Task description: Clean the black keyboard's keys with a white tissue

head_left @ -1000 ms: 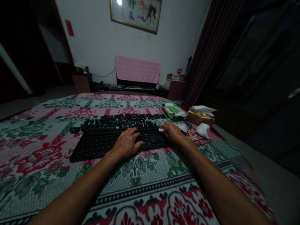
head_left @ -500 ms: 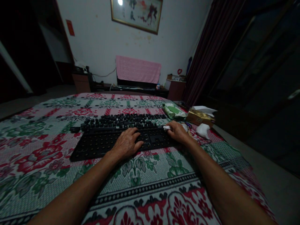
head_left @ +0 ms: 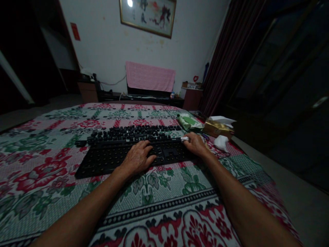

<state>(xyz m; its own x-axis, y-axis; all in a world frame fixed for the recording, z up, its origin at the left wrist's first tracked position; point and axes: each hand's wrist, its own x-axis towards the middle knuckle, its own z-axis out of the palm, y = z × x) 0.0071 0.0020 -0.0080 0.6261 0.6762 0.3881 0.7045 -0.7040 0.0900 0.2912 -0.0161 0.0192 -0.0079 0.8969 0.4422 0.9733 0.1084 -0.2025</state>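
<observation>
A black keyboard (head_left: 102, 158) with its keycaps off lies on the patterned cloth before me. My left hand (head_left: 138, 156) rests flat on the middle of it, thumb apart from the fingers. Over the keyboard's right end, my right hand (head_left: 195, 144) pinches a small white tissue (head_left: 184, 139) at the far edge. Loose black keycaps (head_left: 136, 131) are heaped in a long row just behind the keyboard. Which part of the edge the tissue touches is hidden by my fingers.
To the right are a green-and-white wipes pack (head_left: 189, 120), a gold tissue box (head_left: 218, 127) and a crumpled white tissue (head_left: 221, 143). A floral cloth (head_left: 151, 192) covers the table. Beyond it stands a low cabinet with a pink towel (head_left: 150, 76) draped over a screen.
My right hand, with the tissue, has shifted slightly right along the keyboard's far edge. My left hand stays on the keyboard. The whole view has moved a little.
</observation>
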